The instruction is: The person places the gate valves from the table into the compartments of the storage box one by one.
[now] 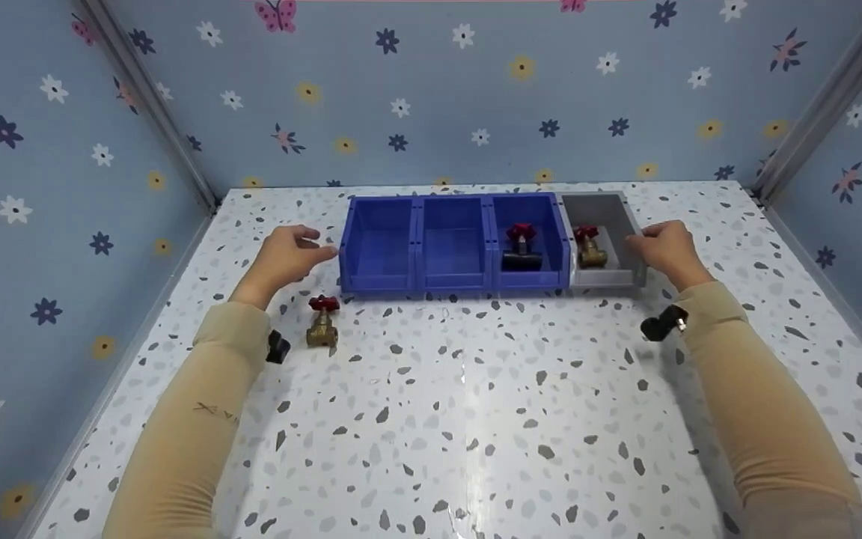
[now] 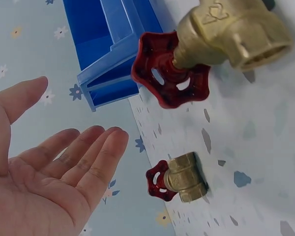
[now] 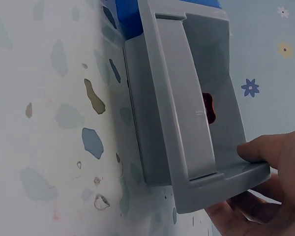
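Three blue bins (image 1: pixel 452 281) and a grey bin (image 1: pixel 604 279) stand side by side in a row. My right hand (image 1: pixel 672 251) grips the grey bin's right wall, thumb inside and fingers outside. Fingers spread, my left hand (image 1: pixel 287 258) is at the row's left end, thumb tip right by the blue wall. A brass valve with a red handwheel (image 1: pixel 592 254) lies in the grey bin; the blue bin beside it holds a black valve with a red handwheel (image 1: pixel 522 258). On the table, the left wrist view shows a near brass valve (image 2: pixel 236 37) and a farther brass valve (image 2: pixel 186 177).
The speckled white table (image 1: pixel 431 419) meets a flowered blue wall (image 1: pixel 438 112) behind the bins, with side walls left and right. Black camera mounts stick out at both wrists, the right mount (image 1: pixel 659 326) over the table. The two left blue bins hold nothing visible.
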The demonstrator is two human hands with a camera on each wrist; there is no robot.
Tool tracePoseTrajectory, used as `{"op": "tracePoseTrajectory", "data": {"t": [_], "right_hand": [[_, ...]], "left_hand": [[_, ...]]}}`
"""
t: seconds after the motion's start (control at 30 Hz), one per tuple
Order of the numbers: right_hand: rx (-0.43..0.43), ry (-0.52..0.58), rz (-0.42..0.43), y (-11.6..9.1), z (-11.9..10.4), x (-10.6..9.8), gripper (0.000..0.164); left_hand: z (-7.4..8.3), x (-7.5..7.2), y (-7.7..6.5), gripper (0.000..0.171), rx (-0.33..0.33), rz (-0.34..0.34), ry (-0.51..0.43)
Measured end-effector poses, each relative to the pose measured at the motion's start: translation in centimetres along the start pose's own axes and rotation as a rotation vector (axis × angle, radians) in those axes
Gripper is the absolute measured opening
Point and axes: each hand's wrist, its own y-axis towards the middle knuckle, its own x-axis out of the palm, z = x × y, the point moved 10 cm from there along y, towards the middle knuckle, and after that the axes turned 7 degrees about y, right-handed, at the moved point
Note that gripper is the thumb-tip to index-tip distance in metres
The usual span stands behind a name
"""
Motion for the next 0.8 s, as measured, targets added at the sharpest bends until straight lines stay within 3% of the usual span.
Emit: {"op": "tracePoseTrajectory", "data": {"t": [0.8], "right_hand": [[0.005,0.032,0.019,0.5,0.6,-0.1,0.057]], "left_hand": [[-2.5,0.2,-2.5,0.079,0.029,-0.037,0.086]]}}
